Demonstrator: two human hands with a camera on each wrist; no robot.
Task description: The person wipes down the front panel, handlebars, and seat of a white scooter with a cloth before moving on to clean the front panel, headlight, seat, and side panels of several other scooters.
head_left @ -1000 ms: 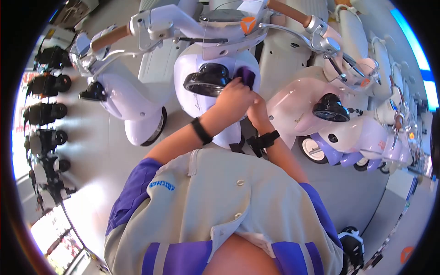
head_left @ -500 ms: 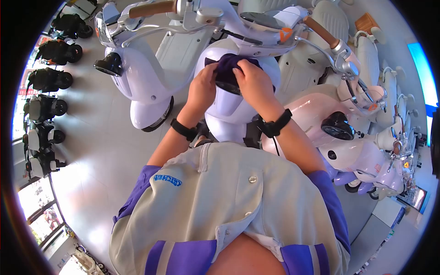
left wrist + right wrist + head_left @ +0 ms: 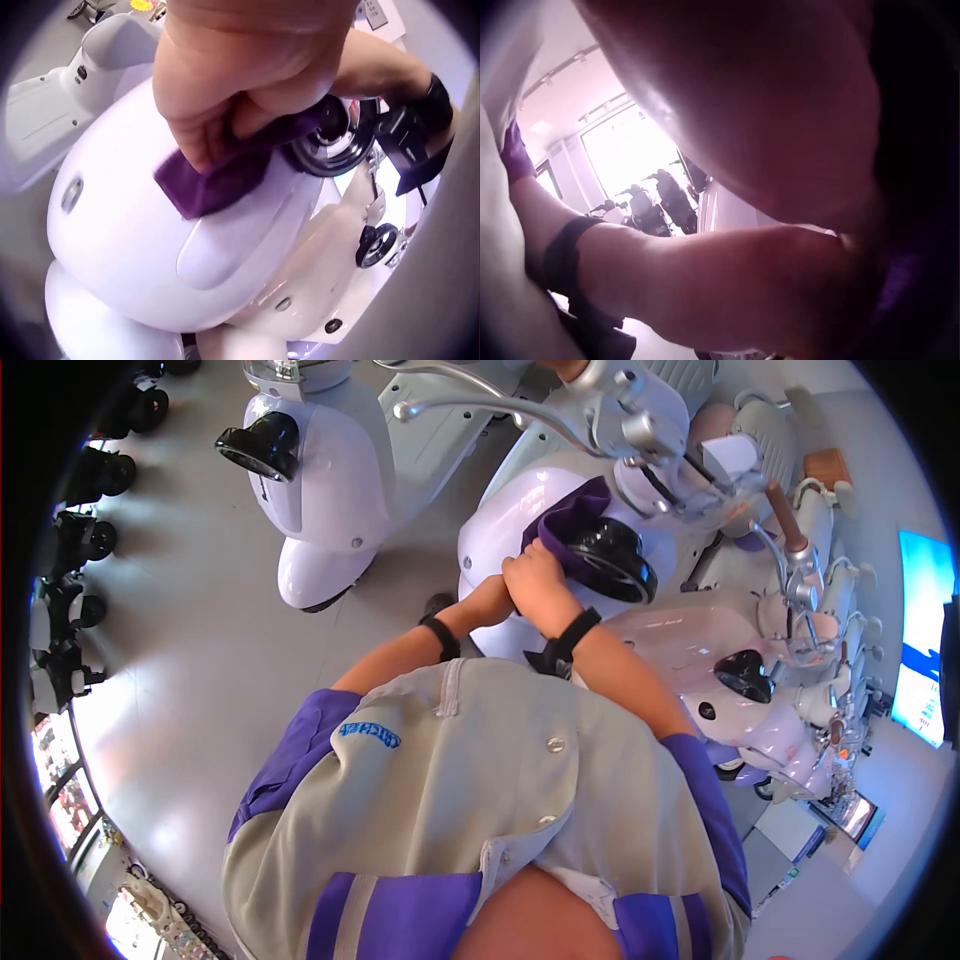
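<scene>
Head view: a purple cloth [image 3: 563, 525] is pressed against the white front shell of the scooter [image 3: 500, 530], just beside its black headlight [image 3: 612, 560]. The cloth is gripped by the left hand [image 3: 225, 90]; the right hand [image 3: 535, 585] is clenched on it too. The cloth is judged soft, light and limp, best held bunched. The glossy shell is judged slippery. Handlebar levers [image 3: 470, 405] crowd above the headlight; open floor [image 3: 200, 660] lies left of the scooter.

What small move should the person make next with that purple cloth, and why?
Probably slide the cloth on around the black headlight. Both the left hand and the right hand press it against the white scooter front beside the lamp, whose far rim lies uncovered.
</scene>
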